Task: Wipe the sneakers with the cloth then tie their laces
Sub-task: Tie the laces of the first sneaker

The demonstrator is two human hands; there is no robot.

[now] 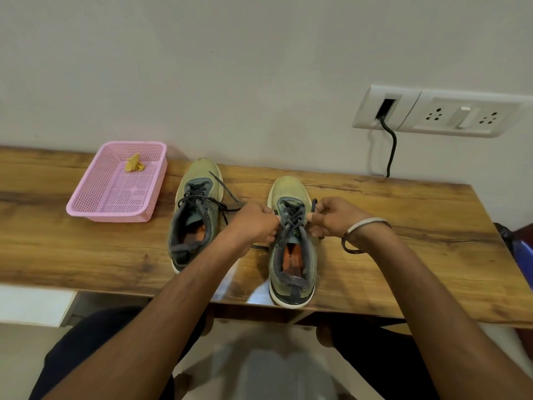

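The two green mesh sneakers [291,243] stand side by side on the brown wooden table [403,226]. The small yellow cloth [133,163] lies in the pink plastic basket [86,203] near the wall. Left hand [253,219] and right hand [331,216] each pinch a dark lace [313,205] of the right sneaker, near the front edge.

No word, brand or number can be read anywhere. The tongue of the right sneaker [292,241] carries a small green mark (perhaps a logo or lettering, though too small and blurred to make out), partly hidden behind the dark laces [291,215].
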